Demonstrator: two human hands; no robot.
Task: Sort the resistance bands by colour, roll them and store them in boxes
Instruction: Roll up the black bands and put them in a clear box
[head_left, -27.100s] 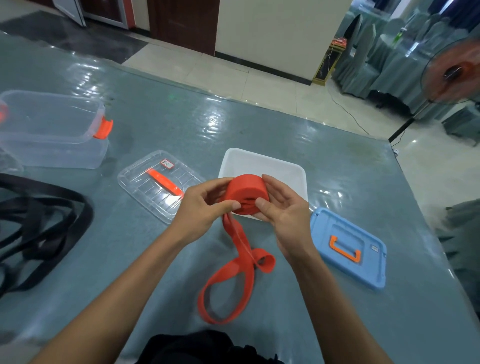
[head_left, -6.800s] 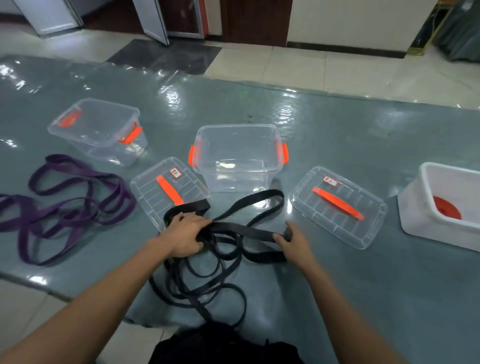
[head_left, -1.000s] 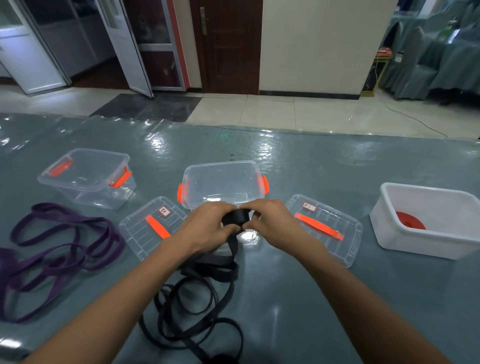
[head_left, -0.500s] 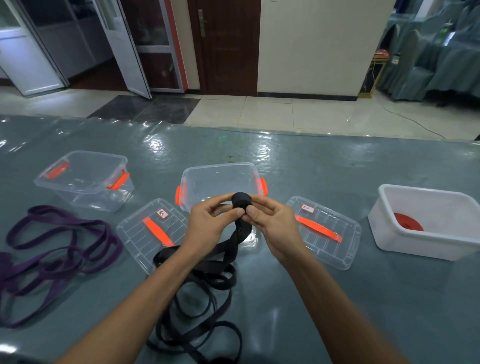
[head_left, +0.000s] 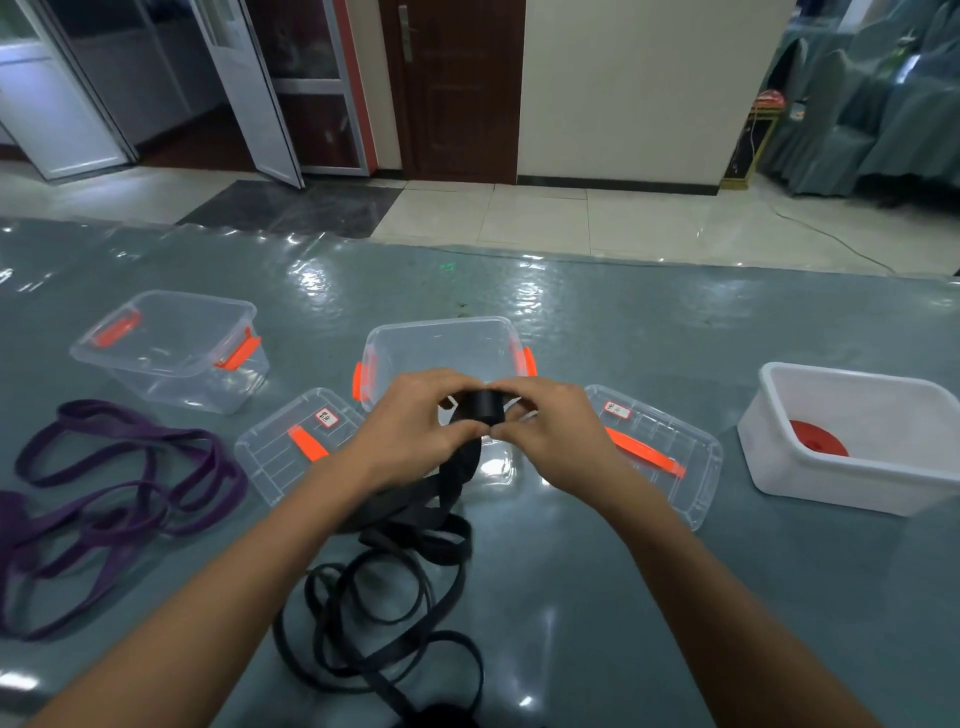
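A big hall with a tiled floor and a dark door at the back, and up front a grey-green table (head_left: 623, 322) under shiny plastic sheeting. Both hands are up over the middle of it. The left hand (head_left: 410, 423) and right hand (head_left: 553, 434) meet around a small black roll (head_left: 484, 408), fingers curled, thumbs and fingertips pinching it from either side. I'd say that two-sided squeeze is there to stop the coil springing loose.

From the roll the black band (head_left: 400, 577) drops between the wrists to a loose tangle on the table near the person, so there's plenty left to wind in. With the roll held off the surface, the tail hangs free, which should let it feed in flat.

Right behind the hands sits the mid box (head_left: 441, 325), clear with orange latches, open, nothing visible inside. It looks like the home for black. The neighbours make the system plain. The white box (head_left: 831, 488) out right has a red roll (head_left: 818, 440) lying flat inside, so that colour looks done. The left box (head_left: 171, 317) is open too, and the purple bands (head_left: 119, 478) lie unrolled in a heap just in front of it. The left lid (head_left: 283, 452) and right lid (head_left: 670, 447) lie flat either side of the hands, handles up, leaving the boxes free to take their rolls.
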